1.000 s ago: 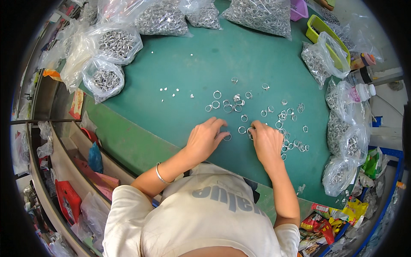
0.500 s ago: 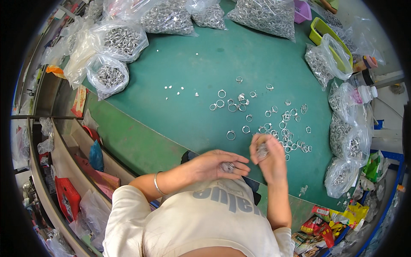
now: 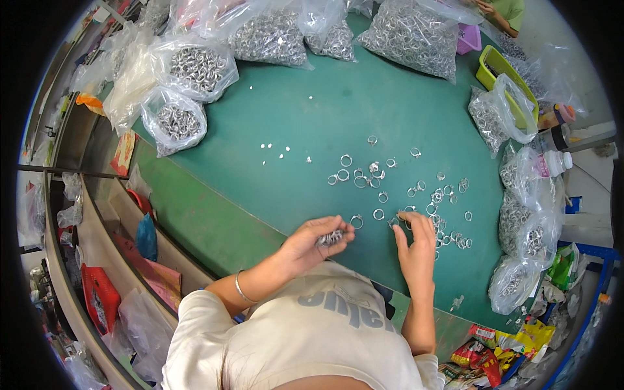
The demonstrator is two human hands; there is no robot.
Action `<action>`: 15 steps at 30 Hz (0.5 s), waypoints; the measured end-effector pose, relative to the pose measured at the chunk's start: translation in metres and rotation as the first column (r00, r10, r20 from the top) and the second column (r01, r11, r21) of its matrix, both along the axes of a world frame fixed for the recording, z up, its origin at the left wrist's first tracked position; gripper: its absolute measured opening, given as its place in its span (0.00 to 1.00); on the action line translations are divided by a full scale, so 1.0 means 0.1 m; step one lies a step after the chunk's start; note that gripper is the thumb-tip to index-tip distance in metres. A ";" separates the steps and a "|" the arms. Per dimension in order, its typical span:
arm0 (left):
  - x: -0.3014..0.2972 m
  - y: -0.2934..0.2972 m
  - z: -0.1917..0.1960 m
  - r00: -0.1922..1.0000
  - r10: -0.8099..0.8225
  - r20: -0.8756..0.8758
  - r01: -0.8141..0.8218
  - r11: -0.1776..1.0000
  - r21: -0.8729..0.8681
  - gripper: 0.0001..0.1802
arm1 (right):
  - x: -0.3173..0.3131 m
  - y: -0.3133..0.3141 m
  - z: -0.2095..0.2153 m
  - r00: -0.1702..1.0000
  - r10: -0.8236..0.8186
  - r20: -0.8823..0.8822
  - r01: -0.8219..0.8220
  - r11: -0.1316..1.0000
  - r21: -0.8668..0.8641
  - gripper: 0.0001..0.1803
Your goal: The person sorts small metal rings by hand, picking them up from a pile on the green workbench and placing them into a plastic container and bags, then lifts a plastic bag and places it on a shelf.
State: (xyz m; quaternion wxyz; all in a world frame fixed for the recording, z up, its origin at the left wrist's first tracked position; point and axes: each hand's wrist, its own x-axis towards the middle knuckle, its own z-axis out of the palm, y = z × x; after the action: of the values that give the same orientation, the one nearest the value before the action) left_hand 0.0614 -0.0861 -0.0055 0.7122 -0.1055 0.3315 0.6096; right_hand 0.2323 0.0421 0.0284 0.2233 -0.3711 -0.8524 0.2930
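Item, against half a second ago: the hands, then close together over the near edge of the counter [image 3: 292,123], are now apart; the left hand [image 3: 311,244], then spread flat, is curled, and the right hand [image 3: 418,239] is back out among the loose rings [image 3: 360,182]. Item, left arm: bent at the elbow, bangle [image 3: 242,286] at the wrist, palm turned inward just above the counter's near edge. Item, left grip: fingers mostly closed around a cluster of silver rings [image 3: 330,238] showing at the palm. Item, right arm: forearm pointing away from the body, fingers forward, thumb toward the left. Item, right grip: thumb and forefinger slightly parted, rings at their tips; whether one is pinched, I cannot tell. Item, the loose rings: scattered on the counter ahead and to the right, thickest beside the right hand.
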 end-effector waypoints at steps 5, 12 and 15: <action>-0.40 0.43 0.07 0.975 0.184 -0.126 -0.188 0.982 -0.020 0.13 | 0.03 0.10 -0.01 0.999 0.036 -0.037 -0.035 0.999 0.015 0.08; -1.02 1.45 0.49 0.991 0.118 -0.063 -0.103 0.974 0.199 0.14 | 0.05 0.33 -0.07 0.994 0.017 -0.105 -0.021 0.999 -0.036 0.06; -1.14 1.83 0.93 0.970 0.160 -0.186 -0.098 0.948 0.301 0.12 | 0.06 0.38 -0.10 0.989 0.000 -0.148 -0.001 1.000 -0.009 0.05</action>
State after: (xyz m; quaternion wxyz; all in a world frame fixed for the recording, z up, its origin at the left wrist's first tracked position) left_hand -0.0529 0.0968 0.0878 0.6398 0.0427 0.3036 0.7047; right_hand 0.2381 0.0806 0.0181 0.2843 -0.3492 -0.8322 0.3235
